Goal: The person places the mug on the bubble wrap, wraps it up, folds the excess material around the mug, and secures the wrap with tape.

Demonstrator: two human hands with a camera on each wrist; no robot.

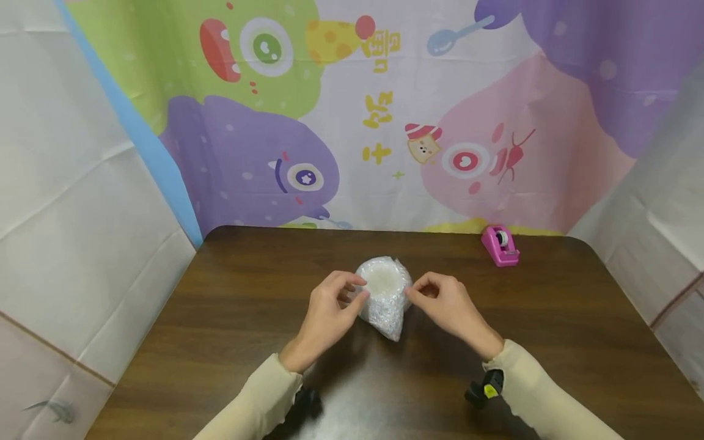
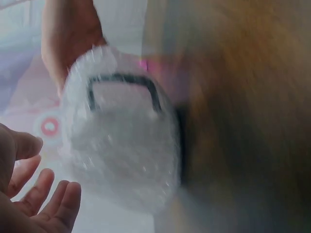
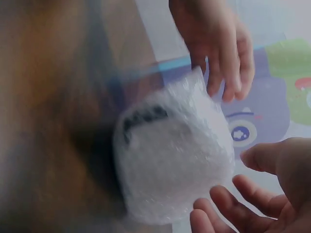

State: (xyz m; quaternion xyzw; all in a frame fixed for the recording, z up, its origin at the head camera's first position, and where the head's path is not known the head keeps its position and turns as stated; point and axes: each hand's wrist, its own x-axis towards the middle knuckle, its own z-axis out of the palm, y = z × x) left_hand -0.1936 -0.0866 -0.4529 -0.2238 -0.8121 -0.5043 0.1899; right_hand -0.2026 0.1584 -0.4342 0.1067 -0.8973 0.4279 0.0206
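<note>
A round bundle in clear bubble wrap [image 1: 385, 315] stands on the table, pale and circular on top. A dark bracket-shaped outline [image 2: 121, 77] shows through the wrap on its side. At the bundle's left edge is my left hand [image 1: 332, 305], thumb and fingers spread apart; in the left wrist view its loosely bent fingers [image 2: 63, 208] hold nothing. My right hand [image 1: 448, 305] is on the other side, with thumb and forefinger tips right at the wrap's edge. In the right wrist view its thumb [image 3: 265, 158] and fingers stand apart with no wrap pinched between them.
A pink tape dispenser [image 1: 500, 246] sits near the back right of the dark wooden table [image 1: 231, 342]. Behind the table hangs a curtain [image 1: 374, 201] printed with cartoon monsters. Pale cloth [image 1: 82, 183] hangs on both sides.
</note>
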